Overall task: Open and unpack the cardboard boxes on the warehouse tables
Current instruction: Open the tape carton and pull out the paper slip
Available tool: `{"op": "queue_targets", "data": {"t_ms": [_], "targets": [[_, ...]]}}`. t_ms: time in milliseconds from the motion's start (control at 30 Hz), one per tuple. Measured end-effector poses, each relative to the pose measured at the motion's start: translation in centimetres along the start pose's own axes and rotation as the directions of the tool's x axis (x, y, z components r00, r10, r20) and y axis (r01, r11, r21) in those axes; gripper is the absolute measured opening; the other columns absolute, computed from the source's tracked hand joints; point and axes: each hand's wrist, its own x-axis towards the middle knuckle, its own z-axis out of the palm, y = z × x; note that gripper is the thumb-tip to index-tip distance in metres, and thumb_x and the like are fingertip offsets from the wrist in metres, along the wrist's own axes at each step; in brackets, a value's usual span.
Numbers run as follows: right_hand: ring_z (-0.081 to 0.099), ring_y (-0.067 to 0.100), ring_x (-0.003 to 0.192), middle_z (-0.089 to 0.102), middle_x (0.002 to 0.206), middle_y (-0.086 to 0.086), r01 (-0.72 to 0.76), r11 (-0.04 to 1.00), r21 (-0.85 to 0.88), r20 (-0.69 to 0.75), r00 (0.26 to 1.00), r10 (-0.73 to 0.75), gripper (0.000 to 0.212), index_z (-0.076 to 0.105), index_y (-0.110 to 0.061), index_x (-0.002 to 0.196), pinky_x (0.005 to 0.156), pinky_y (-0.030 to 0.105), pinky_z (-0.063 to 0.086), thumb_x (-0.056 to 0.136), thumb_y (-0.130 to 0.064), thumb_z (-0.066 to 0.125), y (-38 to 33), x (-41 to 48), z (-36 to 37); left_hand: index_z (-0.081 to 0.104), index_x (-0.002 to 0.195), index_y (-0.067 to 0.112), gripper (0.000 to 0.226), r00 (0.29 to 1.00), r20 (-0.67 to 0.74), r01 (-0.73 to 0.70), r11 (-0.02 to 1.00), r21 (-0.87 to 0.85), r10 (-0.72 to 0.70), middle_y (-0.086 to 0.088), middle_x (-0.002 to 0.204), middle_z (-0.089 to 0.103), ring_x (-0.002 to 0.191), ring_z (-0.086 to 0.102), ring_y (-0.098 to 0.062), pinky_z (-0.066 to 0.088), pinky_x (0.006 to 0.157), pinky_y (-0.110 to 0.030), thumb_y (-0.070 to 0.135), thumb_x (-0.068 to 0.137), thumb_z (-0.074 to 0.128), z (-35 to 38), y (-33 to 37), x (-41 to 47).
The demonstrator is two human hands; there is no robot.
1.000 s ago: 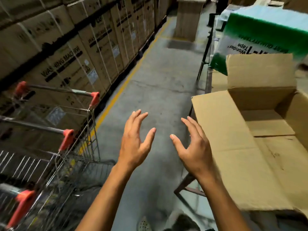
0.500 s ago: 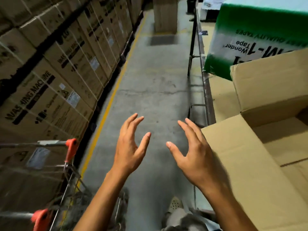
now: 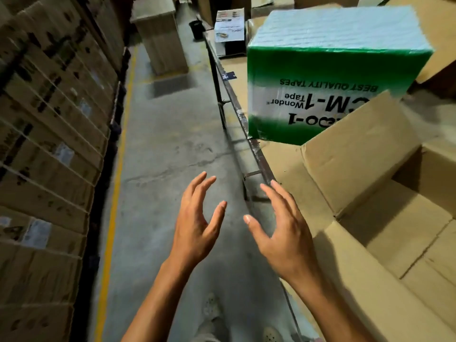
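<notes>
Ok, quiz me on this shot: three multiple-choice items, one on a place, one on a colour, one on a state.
1. The green and white box stands
A. on a shelf
B. on the table, beyond the open cardboard box
C. inside a trolley
2. The line painted on the floor is
A. yellow
B. red
C. blue
3. The left hand and right hand
A. both hold nothing
B. both carry a box
C. each grip a flap

1 B: it sits at the table's edge, behind the raised flap.
2 A: a yellow stripe runs beside the stacked cartons.
3 A: both hang open over the floor, touching nothing.
</notes>
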Motion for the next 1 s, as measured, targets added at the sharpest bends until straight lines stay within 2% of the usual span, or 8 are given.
{"op": "queue_targets", "data": {"t_ms": [67,167,333,533,733,900,1000], "targets": [[0.046,0.013,0.136,0.042,0.154,-0.002,-0.013,1.000,0.016,-0.065,0.998,0.014,0.067,0.052,-0.021,0.143,0.105,0.038,0.048,0.086,-0.057,0.051,-0.1,1.7,1.1,0.051,0.139,0.016,0.049,0.999,0.031,-0.013,0.999,-0.040,0.015,-0.002,0.149,0.044,0.139,0.041,-0.014,0.039,0.111,-0.036,0.034,0.093,0.059,0.3,-1.4,2.6],[0.049,0.016,0.135,0.045,0.151,0.000,0.000,0.999,0.036,-0.163,0.987,0.006,0.062,0.053,-0.017,0.141,0.099,0.044,0.052,0.088,-0.049,0.056,-0.3,4.6,3.1,0.051,0.139,0.016,0.050,0.995,0.065,-0.070,0.992,-0.101,0.077,-0.001,0.148,0.044,0.139,0.040,-0.012,0.042,0.108,-0.043,0.032,0.093,0.060,0.8,-3.5,7.0],[0.047,0.018,0.136,0.047,0.148,0.002,-0.031,0.999,-0.011,-0.317,0.948,0.026,0.062,0.050,-0.015,0.143,0.096,0.048,0.052,0.089,-0.045,0.058,-1.3,10.7,6.7,0.049,0.141,0.016,0.050,0.960,0.170,-0.193,0.965,-0.176,0.223,-0.001,0.149,0.043,0.140,0.038,-0.011,0.038,0.112,-0.041,0.032,0.094,0.059,0.9,-7.0,15.7],[0.046,0.017,0.136,0.043,0.152,-0.004,-0.167,0.984,-0.063,-0.473,0.873,0.118,0.063,0.049,-0.019,0.144,0.097,0.048,0.053,0.088,-0.049,0.054,-2.9,17.4,8.3,0.048,0.141,0.019,0.050,0.890,0.233,-0.333,0.908,-0.254,0.391,0.001,0.150,0.042,0.140,0.038,-0.011,0.038,0.112,-0.043,0.035,0.095,0.057,0.1,-8.6,25.8],[0.049,0.017,0.134,0.046,0.150,0.000,-0.238,0.965,-0.110,-0.596,0.793,0.128,0.062,0.052,-0.016,0.142,0.097,0.048,0.053,0.087,-0.043,0.058,-3.4,22.6,6.1,0.049,0.141,0.016,0.052,0.815,0.223,-0.450,0.827,-0.336,0.534,-0.003,0.147,0.044,0.137,0.042,-0.014,0.040,0.110,-0.041,0.038,0.095,0.054,1.4,-6.8,33.4],[0.050,0.017,0.132,0.041,0.153,-0.002,-0.264,0.958,-0.114,-0.664,0.738,0.125,0.058,0.050,-0.017,0.144,0.099,0.048,0.052,0.090,-0.037,0.064,-2.7,27.3,2.6,0.049,0.140,0.019,0.048,0.756,0.208,-0.544,0.772,-0.330,0.621,-0.002,0.147,0.044,0.135,0.041,-0.013,0.037,0.109,-0.033,0.036,0.096,0.054,3.7,-3.6,39.7],[0.048,0.018,0.133,0.037,0.156,-0.002,-0.286,0.948,-0.138,-0.683,0.721,0.118,0.057,0.049,-0.020,0.144,0.102,0.047,0.050,0.091,-0.033,0.067,-1.9,29.9,0.6,0.052,0.137,0.021,0.045,0.714,0.212,-0.598,0.739,-0.311,0.667,-0.001,0.146,0.045,0.136,0.040,-0.014,0.036,0.106,-0.033,0.039,0.097,0.052,5.0,-1.1,43.3]]}}
